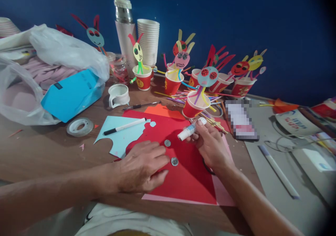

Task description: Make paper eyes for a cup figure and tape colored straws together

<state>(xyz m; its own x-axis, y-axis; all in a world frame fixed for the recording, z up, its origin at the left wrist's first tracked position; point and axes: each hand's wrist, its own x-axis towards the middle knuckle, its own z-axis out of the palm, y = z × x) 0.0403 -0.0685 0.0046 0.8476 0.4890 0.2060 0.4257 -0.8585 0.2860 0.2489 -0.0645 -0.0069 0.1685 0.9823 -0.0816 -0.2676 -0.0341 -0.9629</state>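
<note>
My right hand (pixel 211 143) is closed around a small white tube (pixel 187 131) with a blue label, held above the red paper (pixel 189 176). On the left part of that red sheet rests my left hand (pixel 144 166), back up, with its fingers curled; whether anything is under them is hidden. Two small round dark-patterned pieces, one (pixel 167 143) behind the other (pixel 174 161), lie between my hands. A light blue sheet (pixel 107 134) with cut-out curves sits to the left, bearing a white marker (pixel 124 126) with black ends.
Red cups (pixel 195 104) with paper-faced figures stand along the back. A white mug (pixel 119 95), tape roll (pixel 80 126), plastic bag (pixel 70 54), tumbler (pixel 126 36) and stacked cups (pixel 148 41) are behind and left. A phone (pixel 241 120) and a pale marker (pixel 278 172) lie right.
</note>
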